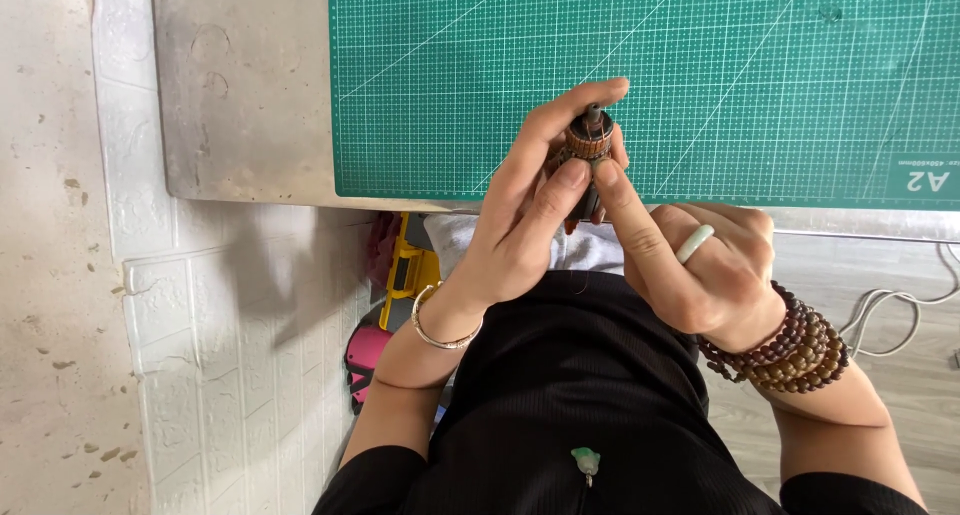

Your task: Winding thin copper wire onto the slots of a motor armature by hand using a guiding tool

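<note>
Both grips closed on motor armature (588,140): left hand (525,225), right hand (700,270), above cutting mat (640,55) edge.

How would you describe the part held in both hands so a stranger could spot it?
Start at the green cutting mat; at its near edge the left hand and right hand meet. Pinched between their fingertips is a small motor armature, coppery and ribbed with a dark shaft.

Printed label (922,178): white characters in a darker green rectangular patch, right edge of the frame, on the green cutting mat's (700,65) lower corner.
</note>
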